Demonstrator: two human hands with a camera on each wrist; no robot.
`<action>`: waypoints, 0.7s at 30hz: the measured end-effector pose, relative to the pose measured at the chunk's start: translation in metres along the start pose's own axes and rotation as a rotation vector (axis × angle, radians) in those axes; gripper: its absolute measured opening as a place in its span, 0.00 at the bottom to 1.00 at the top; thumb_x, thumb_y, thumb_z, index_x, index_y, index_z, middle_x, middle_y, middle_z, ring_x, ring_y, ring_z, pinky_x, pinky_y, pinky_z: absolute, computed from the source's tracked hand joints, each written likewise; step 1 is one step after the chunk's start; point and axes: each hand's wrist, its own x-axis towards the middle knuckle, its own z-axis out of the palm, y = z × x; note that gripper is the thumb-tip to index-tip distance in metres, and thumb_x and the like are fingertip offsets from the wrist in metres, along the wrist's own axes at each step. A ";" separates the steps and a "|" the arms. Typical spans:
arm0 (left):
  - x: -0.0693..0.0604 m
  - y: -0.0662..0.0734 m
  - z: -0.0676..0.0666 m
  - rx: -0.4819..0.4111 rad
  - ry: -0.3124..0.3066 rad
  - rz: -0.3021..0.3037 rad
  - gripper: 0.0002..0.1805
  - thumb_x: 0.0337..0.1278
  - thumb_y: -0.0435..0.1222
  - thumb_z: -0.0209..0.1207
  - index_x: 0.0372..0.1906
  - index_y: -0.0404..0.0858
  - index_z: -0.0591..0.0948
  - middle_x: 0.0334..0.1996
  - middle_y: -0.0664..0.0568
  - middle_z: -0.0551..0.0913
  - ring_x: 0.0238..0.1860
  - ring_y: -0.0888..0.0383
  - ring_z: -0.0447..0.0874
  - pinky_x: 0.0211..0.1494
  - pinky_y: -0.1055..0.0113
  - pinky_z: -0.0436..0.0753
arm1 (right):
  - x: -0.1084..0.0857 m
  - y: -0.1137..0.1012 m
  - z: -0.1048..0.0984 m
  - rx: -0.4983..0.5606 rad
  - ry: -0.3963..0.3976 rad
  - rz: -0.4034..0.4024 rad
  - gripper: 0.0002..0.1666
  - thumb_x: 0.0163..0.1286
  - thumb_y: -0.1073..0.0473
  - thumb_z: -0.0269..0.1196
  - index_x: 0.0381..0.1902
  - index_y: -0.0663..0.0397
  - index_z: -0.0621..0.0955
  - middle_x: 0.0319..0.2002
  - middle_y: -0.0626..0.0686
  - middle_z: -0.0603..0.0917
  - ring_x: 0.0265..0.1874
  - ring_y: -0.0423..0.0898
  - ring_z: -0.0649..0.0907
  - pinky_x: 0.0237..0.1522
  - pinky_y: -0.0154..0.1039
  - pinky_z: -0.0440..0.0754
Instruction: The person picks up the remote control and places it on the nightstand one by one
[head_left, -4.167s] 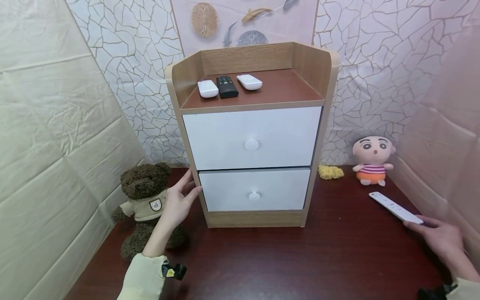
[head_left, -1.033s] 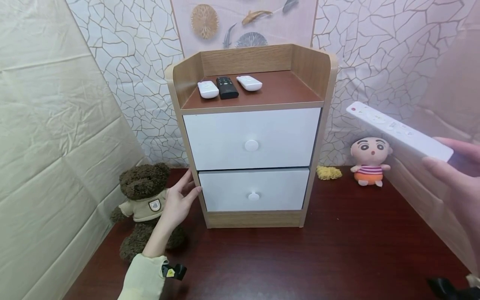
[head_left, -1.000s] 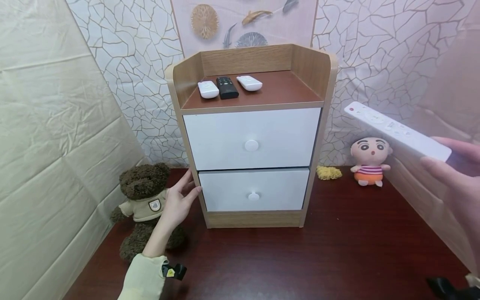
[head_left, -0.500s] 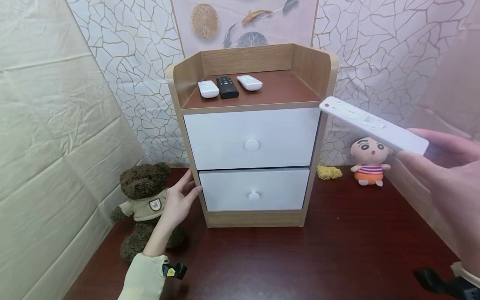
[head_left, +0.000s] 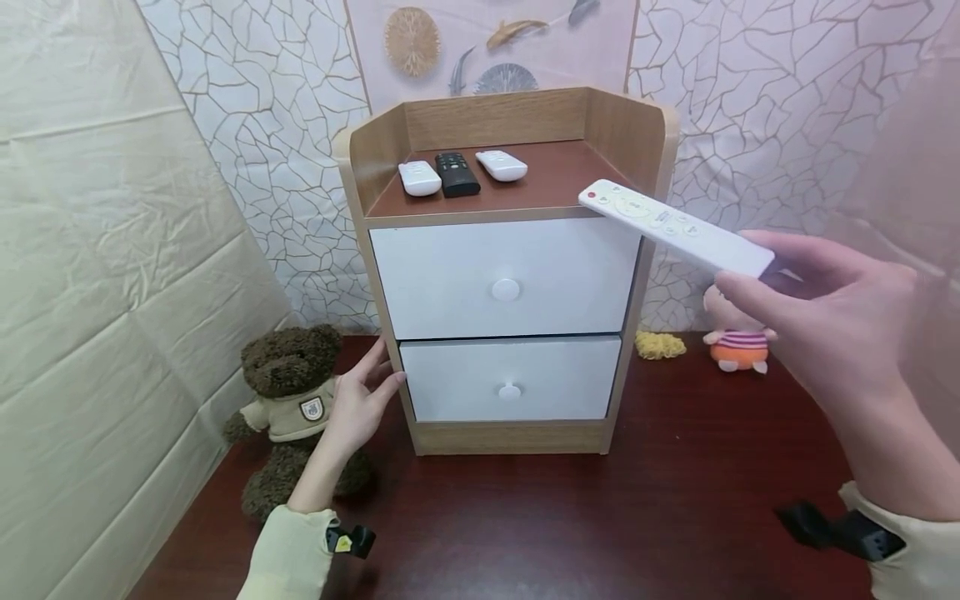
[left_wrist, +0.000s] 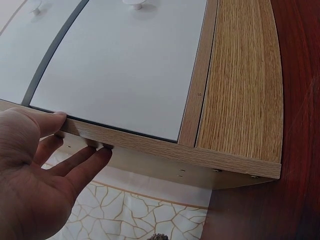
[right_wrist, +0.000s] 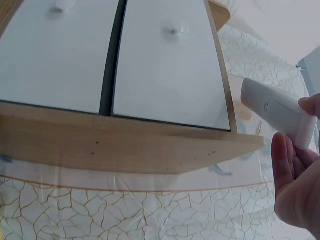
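A long white remote control [head_left: 675, 229] is pinched at its near end by my right hand [head_left: 840, 325], thumb on one side and fingers on the other. Its far end, with a red button, overlaps the front right edge of the cabinet's top in the head view. The right wrist view shows the underside of the remote [right_wrist: 275, 107]. My left hand [head_left: 360, 408] grips the left side edge of the two-drawer cabinet [head_left: 510, 437]. Its thumb lies on the front edge of the cabinet [left_wrist: 240, 75], its fingers against the side panel.
Two white remotes [head_left: 420, 178] and a black remote [head_left: 457, 174] lie on the cabinet's top, left of centre. A brown teddy bear [head_left: 288, 375] sits at left. A doll [head_left: 738, 350], partly hidden, and a yellow curly clump [head_left: 659, 345] are at right.
My right hand has lifted the white remote from low on the right, then carried it left to the cabinet's top right edge. The left hand stays put.
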 end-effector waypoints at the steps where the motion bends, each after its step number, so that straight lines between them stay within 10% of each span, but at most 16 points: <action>1: 0.000 0.000 0.000 -0.001 0.000 -0.002 0.38 0.70 0.30 0.63 0.79 0.33 0.61 0.70 0.36 0.72 0.62 0.41 0.80 0.56 0.46 0.82 | 0.001 -0.002 0.002 0.004 -0.001 0.015 0.26 0.54 0.67 0.80 0.53 0.52 0.90 0.33 0.35 0.89 0.26 0.34 0.85 0.27 0.22 0.79; 21: -0.001 0.002 -0.001 -0.010 -0.009 -0.019 0.38 0.71 0.30 0.63 0.80 0.34 0.60 0.72 0.38 0.69 0.64 0.42 0.79 0.57 0.47 0.82 | 0.031 -0.029 0.041 -0.050 -0.081 0.050 0.28 0.57 0.49 0.79 0.55 0.50 0.89 0.30 0.37 0.88 0.31 0.40 0.84 0.24 0.30 0.74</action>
